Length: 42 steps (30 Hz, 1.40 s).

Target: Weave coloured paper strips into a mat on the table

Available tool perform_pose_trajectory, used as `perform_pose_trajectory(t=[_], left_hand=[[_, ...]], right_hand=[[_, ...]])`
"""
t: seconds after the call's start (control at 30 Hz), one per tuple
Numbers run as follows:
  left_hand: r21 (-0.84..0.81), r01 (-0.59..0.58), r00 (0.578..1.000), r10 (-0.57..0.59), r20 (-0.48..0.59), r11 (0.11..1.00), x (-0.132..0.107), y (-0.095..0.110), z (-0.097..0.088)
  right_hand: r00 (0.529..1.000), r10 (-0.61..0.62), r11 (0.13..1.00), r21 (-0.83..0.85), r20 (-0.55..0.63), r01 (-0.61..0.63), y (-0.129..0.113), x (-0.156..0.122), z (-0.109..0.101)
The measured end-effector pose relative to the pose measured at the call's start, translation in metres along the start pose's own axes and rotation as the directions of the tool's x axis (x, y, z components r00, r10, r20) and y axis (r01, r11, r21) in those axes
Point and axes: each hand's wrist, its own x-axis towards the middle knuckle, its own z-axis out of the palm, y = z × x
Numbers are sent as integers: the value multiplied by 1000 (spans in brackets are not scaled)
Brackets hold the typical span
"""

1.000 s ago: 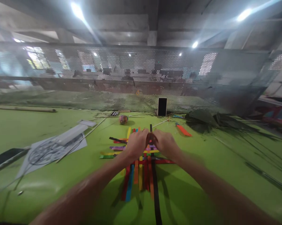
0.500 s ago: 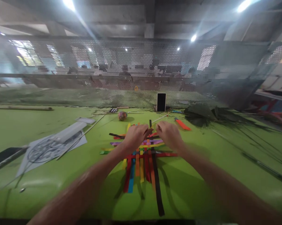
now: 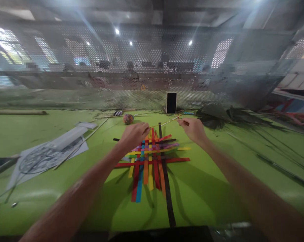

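My left hand (image 3: 136,133), its fingers closed, is over the upper left part of a woven mat of coloured strips (image 3: 148,153). A thin pale line shows at its fingertips; I cannot tell whether it is held. To the right, beyond the mat's upper right corner, my right hand (image 3: 194,128) is raised with thumb and fingers pinched. What it grips, if anything, is too small to make out. Red, orange, yellow, blue, purple and black strips cross over and under, their loose ends spread outward. One long black strip (image 3: 168,195) reaches toward the front edge.
A thin pale stick (image 3: 170,121) lies between the hands, beyond the mat. Behind stand a multicoloured ball (image 3: 128,119) and an upright phone-like device (image 3: 171,103). Printed paper (image 3: 76,149) and a roll (image 3: 69,138) lie left; dark leaves (image 3: 212,116) lie right on the green table (image 3: 207,201).
My hands, close together over the mat's top before, have moved apart, the left leftward and the right rightward. More of the mat's upper part shows. The view has shifted slightly.
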Motion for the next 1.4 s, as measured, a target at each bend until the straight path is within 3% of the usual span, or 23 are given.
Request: perform_pose_trajectory(t=[0.1, 0.2, 0.27, 0.33, 0.47, 0.63, 0.73, 0.83, 0.97, 1.17, 1.3, 1.4], left_hand=[[-17, -70, 997, 70, -22, 997, -1, -6, 2], [-22, -129, 990, 128, -56, 991, -2, -12, 5], [-37, -128, 990, 126, -60, 991, -1, -15, 6], [-56, -96, 995, 94, -37, 994, -1, -17, 7], [-57, -36, 999, 36, -7, 998, -2, -18, 9], [-67, 25, 994, -32, -104, 997, -4, -26, 11], [-159, -10, 992, -10, -124, 987, -4, -25, 13], [-259, -75, 994, 50, -99, 963, -4, -15, 12], [-321, -154, 988, 135, -80, 935, -5, 2, 11], [-266, -175, 984, 166, -56, 948, -8, 10, 15], [-220, -186, 981, 168, -100, 957, -9, 13, 14], [-218, -200, 976, 175, -128, 955, -9, 18, 11]], right_hand=[[992, 90, 949, 295, 83, -111, 0, 2, 0], [951, 174, 731, 613, 255, -298, 3, 4, -2], [932, 184, 572, 737, 312, -360, 7, 5, -4], [927, 187, 472, 798, 325, -375, 11, 6, -5], [919, 217, 371, 843, 328, -389, 21, 10, -8], [911, 248, 268, 880, 330, -392, 37, 15, -18], [918, 252, 196, 913, 307, -359, 42, 17, -26], [915, 259, 158, 921, 310, -356, 37, 15, -31], [930, 193, 184, 920, 313, -347, 17, 10, -38], [951, 108, 199, 931, 291, -308, -3, 10, -48], [963, -10, 178, 948, 268, -262, -7, 11, -54], [969, -25, 206, 950, 247, -237, -11, 10, -56]])
